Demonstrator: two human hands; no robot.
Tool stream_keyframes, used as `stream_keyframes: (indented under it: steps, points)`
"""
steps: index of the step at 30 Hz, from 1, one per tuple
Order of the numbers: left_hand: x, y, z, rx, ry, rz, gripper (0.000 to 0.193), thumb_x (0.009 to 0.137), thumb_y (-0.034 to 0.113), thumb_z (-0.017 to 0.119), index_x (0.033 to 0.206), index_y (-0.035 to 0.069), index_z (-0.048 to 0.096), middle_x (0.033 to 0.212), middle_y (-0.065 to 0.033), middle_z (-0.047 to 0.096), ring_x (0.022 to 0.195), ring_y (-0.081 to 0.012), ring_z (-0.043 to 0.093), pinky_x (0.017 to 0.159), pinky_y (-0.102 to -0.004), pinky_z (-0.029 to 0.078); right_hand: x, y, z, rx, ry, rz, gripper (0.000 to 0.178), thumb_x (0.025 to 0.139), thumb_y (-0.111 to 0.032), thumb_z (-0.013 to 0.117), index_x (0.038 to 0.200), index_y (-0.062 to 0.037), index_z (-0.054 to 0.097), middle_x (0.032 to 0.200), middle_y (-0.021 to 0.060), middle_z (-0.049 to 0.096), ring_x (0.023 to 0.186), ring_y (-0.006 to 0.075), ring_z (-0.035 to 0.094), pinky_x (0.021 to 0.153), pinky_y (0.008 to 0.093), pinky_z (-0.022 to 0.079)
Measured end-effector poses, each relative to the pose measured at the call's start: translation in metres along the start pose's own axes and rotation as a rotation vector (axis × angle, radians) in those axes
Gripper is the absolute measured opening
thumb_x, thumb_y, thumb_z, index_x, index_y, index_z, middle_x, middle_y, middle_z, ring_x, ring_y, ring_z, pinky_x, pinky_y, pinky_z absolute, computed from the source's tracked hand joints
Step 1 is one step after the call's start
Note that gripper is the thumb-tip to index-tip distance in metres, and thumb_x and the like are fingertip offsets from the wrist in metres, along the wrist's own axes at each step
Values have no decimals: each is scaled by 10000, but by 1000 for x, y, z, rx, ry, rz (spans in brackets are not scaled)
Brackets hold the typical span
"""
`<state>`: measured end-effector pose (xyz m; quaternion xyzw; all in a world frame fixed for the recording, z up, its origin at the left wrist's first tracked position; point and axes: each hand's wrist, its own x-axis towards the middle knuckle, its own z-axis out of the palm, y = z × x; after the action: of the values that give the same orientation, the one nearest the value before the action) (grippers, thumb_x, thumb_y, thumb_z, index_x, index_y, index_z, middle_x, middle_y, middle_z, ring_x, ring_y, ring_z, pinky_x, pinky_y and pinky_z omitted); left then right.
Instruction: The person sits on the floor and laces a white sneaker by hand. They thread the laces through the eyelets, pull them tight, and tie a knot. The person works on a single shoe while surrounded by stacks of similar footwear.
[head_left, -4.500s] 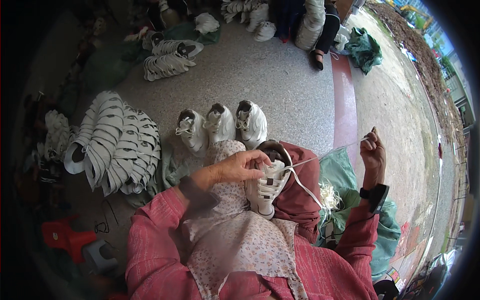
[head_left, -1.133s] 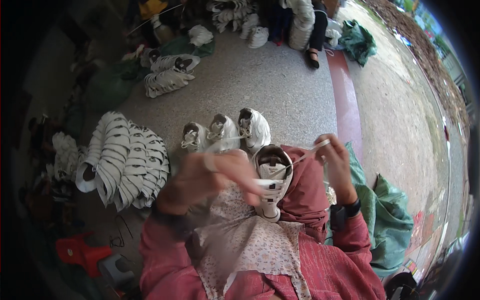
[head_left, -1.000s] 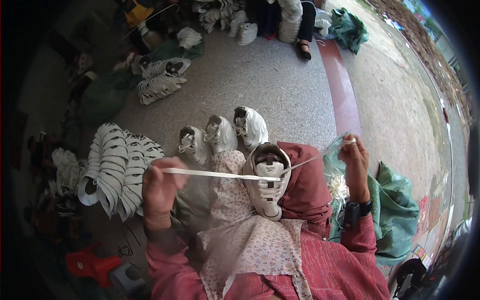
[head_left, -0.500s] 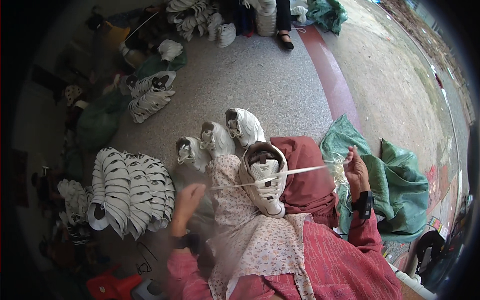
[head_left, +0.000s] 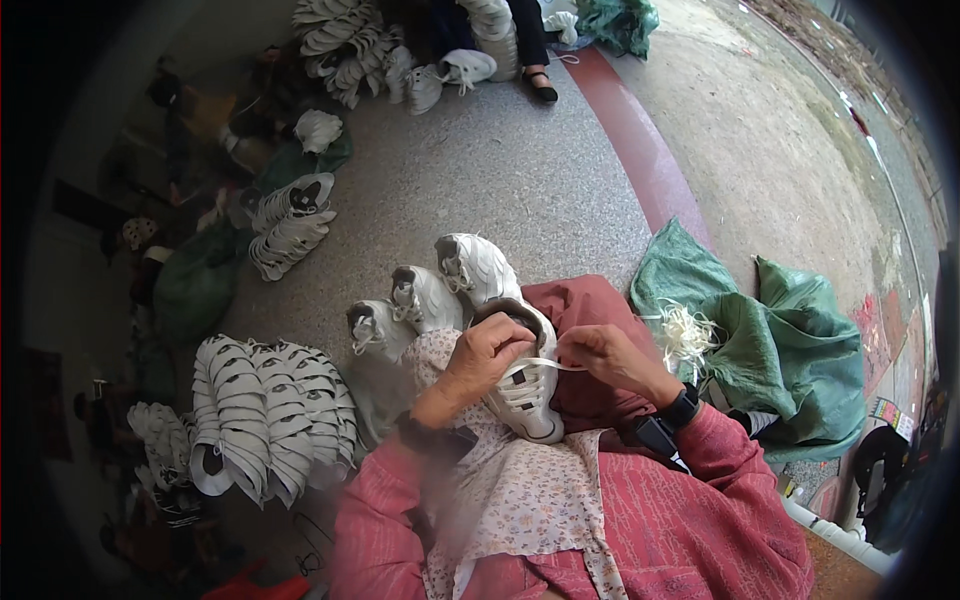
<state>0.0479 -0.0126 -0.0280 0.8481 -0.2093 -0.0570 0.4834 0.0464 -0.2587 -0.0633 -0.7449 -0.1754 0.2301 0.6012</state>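
Note:
A white and cream sneaker upper (head_left: 527,398) rests on my lap, its toe pointing toward me and its dark lining at the far end. White lace (head_left: 545,364) runs through its eyelets. My left hand (head_left: 482,355) is closed in a pinch above the opening, on the lace. Facing it across the upper, my right hand (head_left: 612,356) pinches the lace too; a short stretch of it shows between the two hands. The fingers partly cover the tongue. A floral apron (head_left: 530,490) and a dark red cloth (head_left: 590,300) lie under and beside the upper.
Three white sneakers (head_left: 425,300) stand just beyond my lap. Nested uppers (head_left: 270,415) are stacked at the left. On a green sack (head_left: 810,350) at the right lies a bundle of white laces (head_left: 688,335). More uppers (head_left: 340,45) and a person's foot (head_left: 540,88) are farther off.
My hands were wide apart with the lace stretched between them. Both have come in close together over the upper, and the lace is now drawn short.

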Motion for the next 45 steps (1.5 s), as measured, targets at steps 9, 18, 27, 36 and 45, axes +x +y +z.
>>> stream_keyframes:
  steps: [9, 18, 27, 36, 45]
  points:
    - [0, -17, 7, -118, -60, -60, 132, 824, 49, 741, 946, 21, 698, 868, -50, 616, 763, -173, 612, 673, -298, 485, 9, 7, 7, 154, -57, 44, 140, 944, -95, 619, 1005, 22, 666, 871, 130, 701, 811, 163, 659, 760, 324, 515]
    - [-1, -23, 4, -219, -124, -117, 117, 874, 18, 702, 989, -3, 694, 908, -17, 582, 827, -106, 572, 715, -248, 466, 20, 4, 17, -164, 24, -78, 124, 870, -124, 673, 938, -21, 685, 807, 122, 682, 776, 212, 668, 742, 354, 505]
    - [-1, -25, 2, -228, -141, -151, 110, 885, 11, 689, 994, -7, 692, 925, -3, 565, 843, -90, 557, 728, -236, 457, 51, -18, -28, -90, -198, -247, 321, 787, -180, 809, 1067, -88, 683, 1144, 101, 597, 874, 220, 623, 748, 383, 493]
    - [1, -26, 4, -135, -112, -125, 86, 845, 20, 717, 922, 10, 680, 872, -29, 578, 796, -123, 578, 712, -266, 466, 86, 11, -24, -36, -360, -329, 322, 773, -241, 857, 1016, -120, 685, 993, 8, 505, 996, 168, 492, 876, 296, 375]
    - [-32, -49, -181, 411, 603, -253, 19, 863, 36, 690, 855, 37, 673, 852, -50, 605, 726, -143, 575, 681, -298, 488, 82, 6, -25, -40, -399, -201, 236, 853, -264, 803, 991, -113, 684, 1065, 13, 523, 1123, 191, 481, 981, 325, 358]
